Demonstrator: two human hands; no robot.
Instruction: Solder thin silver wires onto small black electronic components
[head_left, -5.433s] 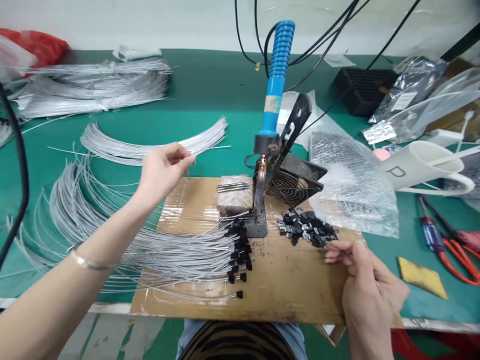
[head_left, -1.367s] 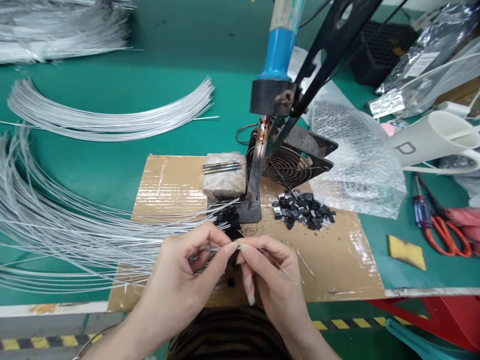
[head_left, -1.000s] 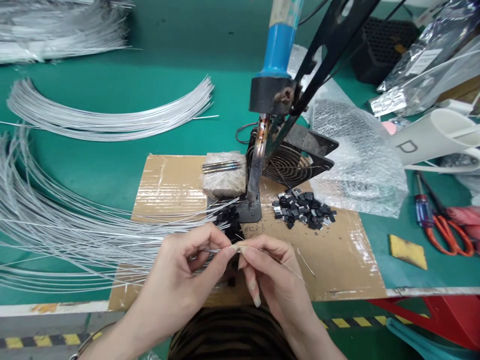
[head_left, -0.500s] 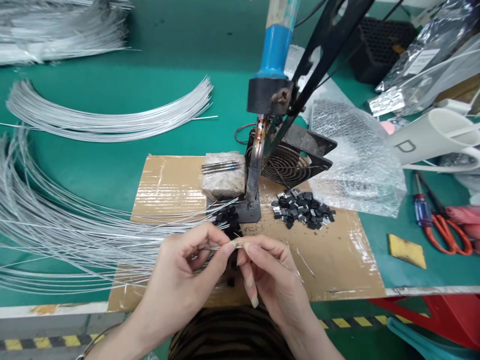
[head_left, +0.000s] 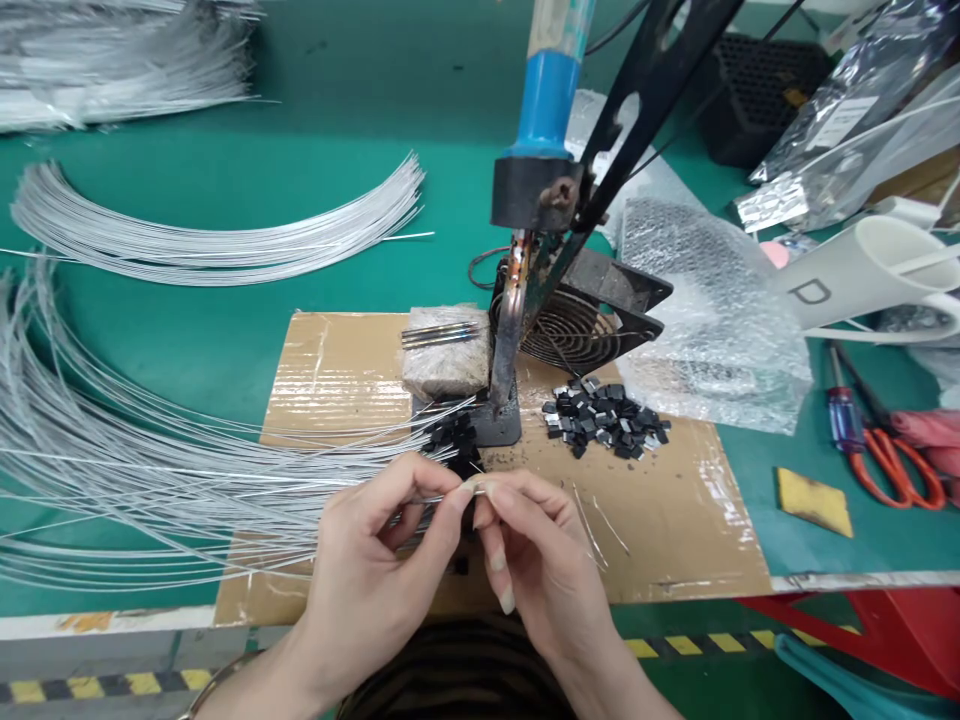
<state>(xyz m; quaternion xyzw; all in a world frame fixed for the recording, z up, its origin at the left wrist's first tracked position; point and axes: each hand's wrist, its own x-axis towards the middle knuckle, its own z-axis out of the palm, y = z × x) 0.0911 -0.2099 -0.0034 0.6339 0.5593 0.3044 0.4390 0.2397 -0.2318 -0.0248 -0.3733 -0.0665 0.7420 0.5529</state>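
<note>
My left hand (head_left: 375, 570) and my right hand (head_left: 540, 565) meet fingertip to fingertip over the near part of a cardboard sheet (head_left: 675, 520). The left pinches the end of a thin silver wire (head_left: 431, 497). The right pinches something small at that wire end; I cannot make it out. Just beyond the fingers lies a fan of silver wires (head_left: 172, 470) with black caps (head_left: 454, 440) on their ends. A pile of loose black parts (head_left: 604, 420) sits to the right. A blue-handled soldering iron (head_left: 536, 170) stands in a stand behind them.
A small fan (head_left: 577, 325) and bubble wrap (head_left: 712, 320) lie behind the board. More wire bundles (head_left: 217, 240) curve over the green mat at left. Red-handled scissors (head_left: 892, 470), a yellow sponge (head_left: 814, 503) and a white tube (head_left: 862, 275) are at right.
Earlier my left hand reached to the wire bundle and my right to the black parts; both then came together near me. Over the last second they barely shift.
</note>
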